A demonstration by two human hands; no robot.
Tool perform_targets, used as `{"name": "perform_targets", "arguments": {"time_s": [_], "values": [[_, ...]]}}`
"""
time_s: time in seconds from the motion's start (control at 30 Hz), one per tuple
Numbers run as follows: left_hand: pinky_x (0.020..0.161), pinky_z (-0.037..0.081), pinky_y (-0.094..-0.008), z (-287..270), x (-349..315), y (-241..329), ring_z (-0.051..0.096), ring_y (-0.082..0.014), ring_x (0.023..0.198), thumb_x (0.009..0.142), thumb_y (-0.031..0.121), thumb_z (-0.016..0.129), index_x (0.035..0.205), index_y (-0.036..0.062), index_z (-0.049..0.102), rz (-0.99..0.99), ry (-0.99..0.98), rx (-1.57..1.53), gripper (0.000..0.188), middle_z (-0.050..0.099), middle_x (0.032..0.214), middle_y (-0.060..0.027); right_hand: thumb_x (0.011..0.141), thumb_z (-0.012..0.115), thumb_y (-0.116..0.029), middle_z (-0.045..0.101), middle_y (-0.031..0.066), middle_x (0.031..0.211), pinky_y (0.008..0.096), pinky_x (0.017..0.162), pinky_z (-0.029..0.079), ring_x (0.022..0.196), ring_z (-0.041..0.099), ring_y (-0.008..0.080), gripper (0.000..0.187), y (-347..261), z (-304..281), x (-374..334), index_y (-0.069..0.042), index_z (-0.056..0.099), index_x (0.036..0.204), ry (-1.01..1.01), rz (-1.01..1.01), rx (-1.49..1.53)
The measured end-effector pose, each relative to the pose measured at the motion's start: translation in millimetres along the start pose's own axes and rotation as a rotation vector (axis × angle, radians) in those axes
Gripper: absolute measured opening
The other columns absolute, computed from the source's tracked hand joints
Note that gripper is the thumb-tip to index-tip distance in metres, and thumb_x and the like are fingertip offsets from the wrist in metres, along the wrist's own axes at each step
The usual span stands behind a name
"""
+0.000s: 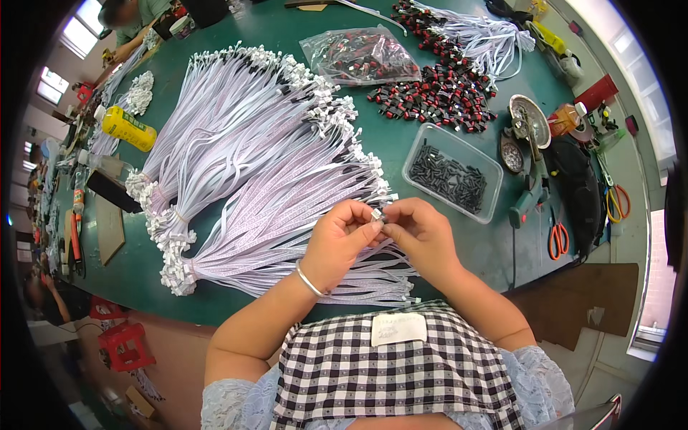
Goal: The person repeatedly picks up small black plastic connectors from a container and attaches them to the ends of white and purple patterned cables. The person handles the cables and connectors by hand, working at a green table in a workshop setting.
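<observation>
My two hands meet at the near side of a green table. My left hand (337,244), with a bracelet at its wrist, pinches a small white cable connector (376,214) between thumb and fingertips. Against the same connector, the fingers of my right hand (424,238) are closed too; whether they hold a further small piece is hidden. Just beyond and to the left, flat white cables (265,215) lie fanned out in large tied bundles, their white connector ends toward my hands. To the right stands a clear plastic tub (413,177) of short black tube-like pieces (448,178).
Red-and-black small parts (437,97) are heaped beyond the tub, beside a clear bag (358,56) of more. At right lie a corded green tool (529,204), orange-handled scissors (558,240) and a metal dish (529,118). A yellow bottle (129,129) is at left. Another person (136,25) sits far left.
</observation>
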State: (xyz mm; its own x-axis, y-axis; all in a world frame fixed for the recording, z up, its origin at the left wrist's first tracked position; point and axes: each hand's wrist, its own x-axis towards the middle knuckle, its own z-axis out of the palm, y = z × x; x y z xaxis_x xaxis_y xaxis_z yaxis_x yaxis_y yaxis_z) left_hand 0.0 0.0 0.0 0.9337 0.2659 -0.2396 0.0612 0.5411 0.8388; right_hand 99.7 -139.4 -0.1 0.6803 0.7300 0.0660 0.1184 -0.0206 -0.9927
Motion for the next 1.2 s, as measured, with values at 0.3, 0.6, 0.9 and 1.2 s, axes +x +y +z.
{"name": "perform_targets", "arguments": {"time_s": [0.3,0.6,0.9,1.2], "values": [[0.067,0.048,-0.0247,1.1,-1.9,-1.1,0.057,-0.0119,0.074,0.088,0.002,0.056,0.097,0.0027,0.053,-0.049,-0.018,-0.089,0.010,0.061,0.086,-0.0071,0.083,0.065,-0.002,0.062,0.0067,0.087,0.0253,0.065,0.053,0.076,0.064,0.0120,0.009,-8.5,1.5,-6.2,0.001,0.065,0.091,0.021,0.172,0.183],[0.061,0.045,-0.0203,0.9,0.2,1.9,0.055,-0.0084,0.067,0.088,0.008,0.061,0.093,0.0049,0.056,-0.147,0.001,-0.001,0.007,0.059,0.080,-0.0017,0.085,0.060,-0.002,0.059,0.0049,0.084,0.0223,0.062,0.050,0.071,0.059,0.0089,0.008,-7.8,-18.6,3.7,0.001,0.055,0.092,-0.012,0.270,0.341],[0.058,0.042,-0.0190,0.5,0.7,4.4,0.054,-0.0074,0.065,0.089,0.008,0.059,0.093,0.0067,0.056,-0.169,0.011,0.011,0.006,0.058,0.077,-0.0003,0.085,0.056,0.005,0.060,0.0078,0.088,0.0244,0.068,0.053,0.077,0.062,0.0120,0.010,-4.6,-7.9,1.1,0.002,0.055,0.095,0.005,0.149,0.205],[0.059,0.043,-0.0198,-0.2,0.9,3.5,0.055,-0.0082,0.066,0.088,0.008,0.059,0.094,0.0066,0.056,-0.161,0.004,0.015,0.007,0.059,0.078,-0.0014,0.079,0.062,0.004,0.063,0.0081,0.085,0.0256,0.067,0.052,0.074,0.064,0.0149,0.010,2.9,-5.6,2.5,0.000,0.059,0.088,0.036,-0.053,-0.043]]}}
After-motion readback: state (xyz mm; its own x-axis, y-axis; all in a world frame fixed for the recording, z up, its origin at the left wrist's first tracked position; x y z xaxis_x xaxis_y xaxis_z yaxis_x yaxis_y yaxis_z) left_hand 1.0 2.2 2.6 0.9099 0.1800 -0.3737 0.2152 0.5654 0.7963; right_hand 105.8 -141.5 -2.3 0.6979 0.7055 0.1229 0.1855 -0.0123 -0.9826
